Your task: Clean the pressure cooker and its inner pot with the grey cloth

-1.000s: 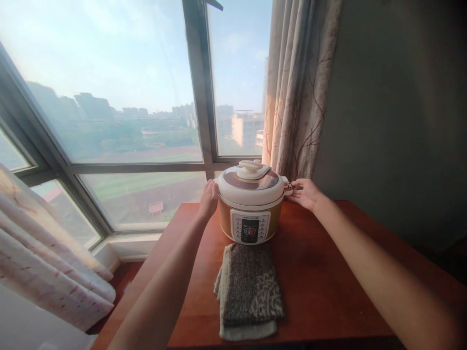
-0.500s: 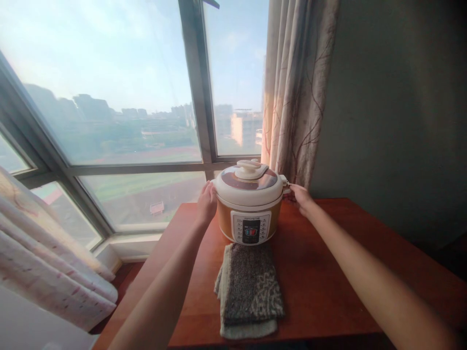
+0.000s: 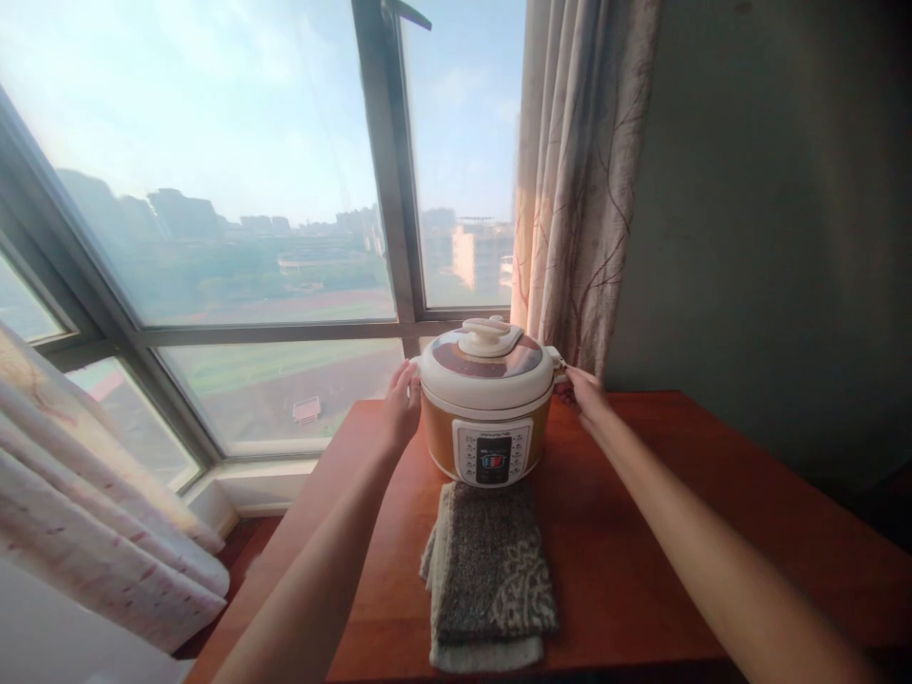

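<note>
A round cream-lidded electric pressure cooker (image 3: pixel 487 404) stood on the red-brown wooden table (image 3: pixel 641 532), a folded grey patterned towel (image 3: pixel 491 575) before it, a branch-patterned curtain (image 3: pixel 580 180) behind it, the left hand (image 3: pixel 403 407) and right hand (image 3: pixel 585 394) flanking it.

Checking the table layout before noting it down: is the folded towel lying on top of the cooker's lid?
No, the folded towel lies on the table in front of the cooker.

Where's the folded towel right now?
The folded towel lies on the wooden table, directly in front of the pressure cooker, between the person's forearms.

Cooker (image 3: pixel 487 408) cream-lidded, orange-bodied; folded towel (image 3: pixel 491 575) grey with pale pattern; table (image 3: pixel 641 532) reddish-brown; curtain (image 3: pixel 580 180) beige, branch-patterned.
</note>
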